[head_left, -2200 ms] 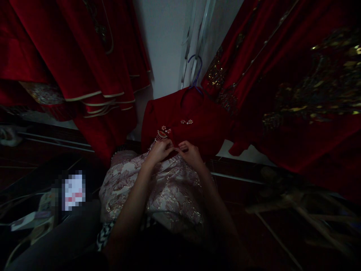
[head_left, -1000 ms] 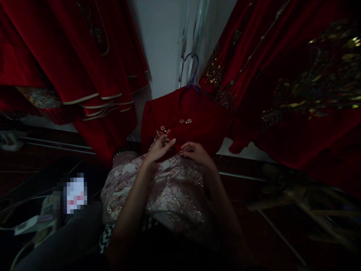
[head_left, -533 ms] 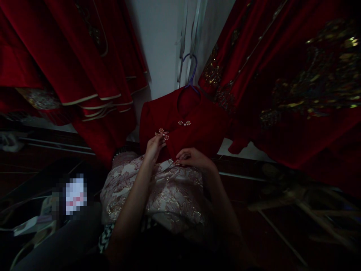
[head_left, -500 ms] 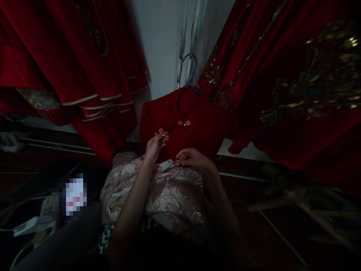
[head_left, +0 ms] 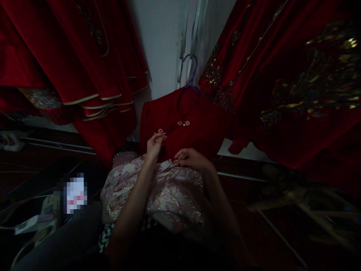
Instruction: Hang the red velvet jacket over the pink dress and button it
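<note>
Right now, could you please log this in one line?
left hand: pinching lower ornament; right hand: at red top, grip unclear; red top: on hanger

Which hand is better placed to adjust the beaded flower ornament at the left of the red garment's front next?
Probably the left hand: its fingers are at the flower ornament, while the right hand sits lower, by the patterned fabric.

Hands at red top, left pinching beaded ornament; purple hanger above.

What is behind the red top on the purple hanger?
Above the red top and beside one shoulder shows a pale upright surface with metal strips. Whatever lies directly behind the cloth is covered.
</note>
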The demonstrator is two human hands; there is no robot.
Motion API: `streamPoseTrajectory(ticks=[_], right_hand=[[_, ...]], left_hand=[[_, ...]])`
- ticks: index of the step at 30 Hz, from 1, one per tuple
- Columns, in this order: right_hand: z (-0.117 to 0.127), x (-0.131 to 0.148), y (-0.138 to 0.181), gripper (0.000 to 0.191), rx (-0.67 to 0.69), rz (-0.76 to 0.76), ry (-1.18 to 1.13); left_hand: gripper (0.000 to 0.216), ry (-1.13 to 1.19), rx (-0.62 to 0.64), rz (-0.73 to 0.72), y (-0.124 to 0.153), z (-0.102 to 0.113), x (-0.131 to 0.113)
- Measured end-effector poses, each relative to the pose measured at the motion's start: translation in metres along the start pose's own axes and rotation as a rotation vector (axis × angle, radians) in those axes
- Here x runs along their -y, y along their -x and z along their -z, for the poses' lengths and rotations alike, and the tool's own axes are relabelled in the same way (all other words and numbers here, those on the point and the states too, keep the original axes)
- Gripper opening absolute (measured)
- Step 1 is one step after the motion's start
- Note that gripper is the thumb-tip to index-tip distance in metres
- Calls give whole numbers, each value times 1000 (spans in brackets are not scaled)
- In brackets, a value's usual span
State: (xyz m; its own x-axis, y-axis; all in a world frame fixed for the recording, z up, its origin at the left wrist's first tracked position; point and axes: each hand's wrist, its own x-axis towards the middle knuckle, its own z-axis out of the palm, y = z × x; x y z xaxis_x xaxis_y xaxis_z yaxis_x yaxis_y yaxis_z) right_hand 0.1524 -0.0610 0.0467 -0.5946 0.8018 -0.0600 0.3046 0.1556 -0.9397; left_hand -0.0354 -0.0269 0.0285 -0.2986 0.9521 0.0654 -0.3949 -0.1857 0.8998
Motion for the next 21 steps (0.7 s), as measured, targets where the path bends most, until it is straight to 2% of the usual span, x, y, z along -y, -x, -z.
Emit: streamPoseTrajectory(ticks=[2, 5, 7, 9, 12, 15, 21], right_hand=[[1, 0, 1, 29, -2, -2, 5], [9, 1, 8, 29, 66, -6, -1], [18, 3, 17, 28, 130, -24, -2], [27, 6, 26, 27, 169, -54, 1], [35, 11, 37, 27, 185, -80, 6], [40, 11, 40, 27, 166, -83, 11], [44, 4, 35, 26, 164, -98, 35]], left_hand=[[23, -23, 20, 25, 0, -6, -1], [30, -148, 197, 20, -1, -23, -11], [30, -322, 343, -168, -5, -37, -22], [27, -574, 448, -448, -10, -50, -34], [29, -973, 520, -753, -21, -62, -48], [33, -1180, 594, -871, -33, -67, -55], [30, -1198, 787, -980, -50, -70, -73]])
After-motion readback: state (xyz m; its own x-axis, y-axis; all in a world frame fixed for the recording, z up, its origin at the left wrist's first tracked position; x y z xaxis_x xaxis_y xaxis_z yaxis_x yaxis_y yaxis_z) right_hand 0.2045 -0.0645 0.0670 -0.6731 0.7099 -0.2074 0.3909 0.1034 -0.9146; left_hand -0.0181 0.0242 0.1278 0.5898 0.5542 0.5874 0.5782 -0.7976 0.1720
